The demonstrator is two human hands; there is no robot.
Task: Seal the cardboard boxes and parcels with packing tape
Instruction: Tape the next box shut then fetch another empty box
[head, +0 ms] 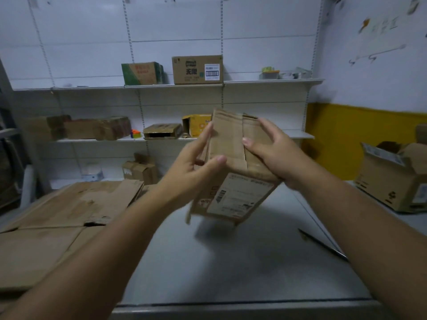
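cardboard box (233, 195), long axis tilted up and away, gripped by left hand (191, 167) and right hand (277, 155).

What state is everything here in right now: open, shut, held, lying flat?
Small box: held above table, tilted, top flaps folded shut.
Left hand: grips its left side.
Right hand: grips its right side.
Large box: flaps open.
Cardboard sheets: lying flat.
Pen: lying on table.
Shelf box: closed.
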